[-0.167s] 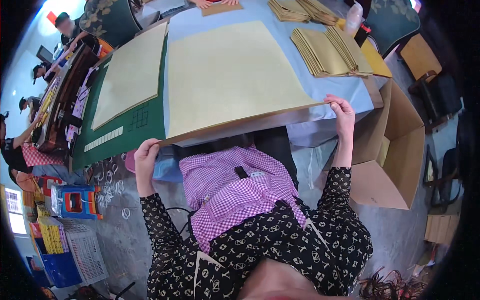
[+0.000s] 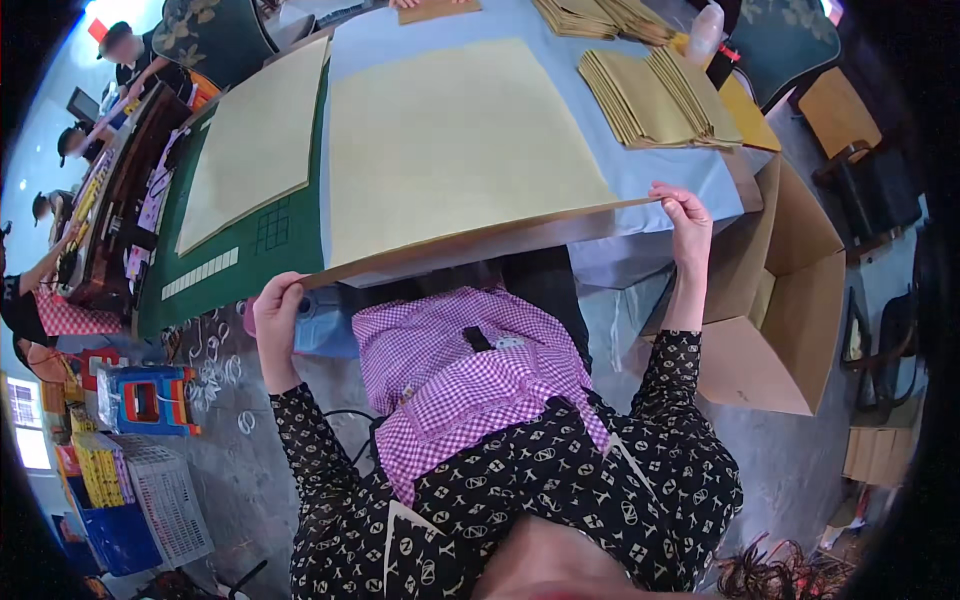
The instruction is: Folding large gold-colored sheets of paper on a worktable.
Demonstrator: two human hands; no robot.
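Both my hands are pinching the near corners of the big tan sheet (image 2: pixel 455 145), left hand (image 2: pixel 277 312) and right hand (image 2: pixel 685 218) wide apart, its near edge overhanging the blue surface (image 2: pixel 690 175) beside the folded stack (image 2: pixel 655 95).

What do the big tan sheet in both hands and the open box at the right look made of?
Sheet: probably thick paper or thin card, matte tan; it stays flat where its held edge overhangs the table. Box: corrugated cardboard by the look, matte brown, with stiff open flaps.

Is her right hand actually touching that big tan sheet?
Touching. The head view shows the right hand pinching the near right corner of the big tan sheet.
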